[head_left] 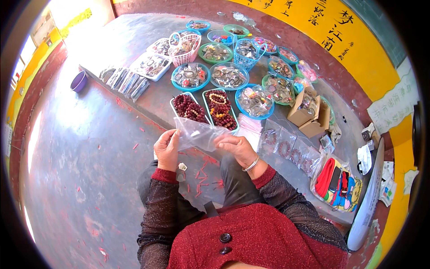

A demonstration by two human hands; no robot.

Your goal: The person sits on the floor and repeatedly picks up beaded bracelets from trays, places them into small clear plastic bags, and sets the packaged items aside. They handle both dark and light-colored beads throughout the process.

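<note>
Between my two hands a clear plastic bag [197, 134] is stretched above my lap; nothing shows inside it. My left hand [166, 150] is closed, pinching the bag's left edge between thumb and fingers. The bag's right end is gripped by my right hand [238, 149], whose wrist wears a bracelet [251, 163]. Just beyond the bag lie two trays of beaded strings: the left tray holds dark red beads [190, 107], the right one dark red and yellow beads [220, 110]. A stack of pale pink bags [249, 129] lies right of the trays.
Several basins [190, 77] of small packaged goods crowd the raised platform, with a pink basket [183, 48] and a blue basket [247, 54] among them. Cardboard boxes [309, 110] and bagged bracelets [286, 145] lie right. A purple bucket [79, 81] stands far left.
</note>
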